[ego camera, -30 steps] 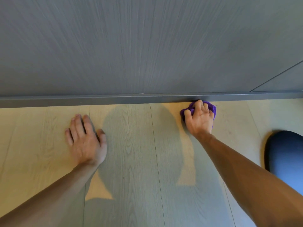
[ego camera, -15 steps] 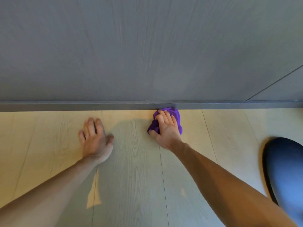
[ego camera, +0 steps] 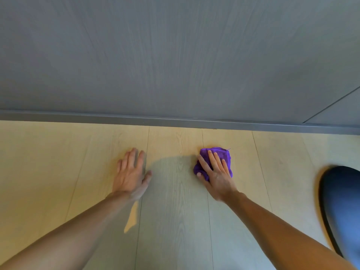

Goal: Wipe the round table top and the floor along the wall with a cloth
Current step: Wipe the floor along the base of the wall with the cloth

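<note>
A crumpled purple cloth (ego camera: pixel 224 154) lies on the pale wooden floor (ego camera: pixel 175 191), a short way out from the grey wall (ego camera: pixel 175 55) and its dark skirting strip (ego camera: pixel 136 119). My right hand (ego camera: pixel 216 172) presses down on the cloth, fingers spread over it and thumb at its left edge. My left hand (ego camera: pixel 131 172) rests flat on the floor to the left, palm down, fingers apart, holding nothing. The round table is not in view.
A dark blue rounded object (ego camera: pixel 342 207) sits on the floor at the right edge, blurred. A seam in the wall panels (ego camera: pixel 331 106) runs diagonally at the upper right. My shadow falls on the planks between my arms.
My right hand has slid the cloth left along the skirting, then pulled it back from the wall toward me. My left hand has stayed planted on the floor.
</note>
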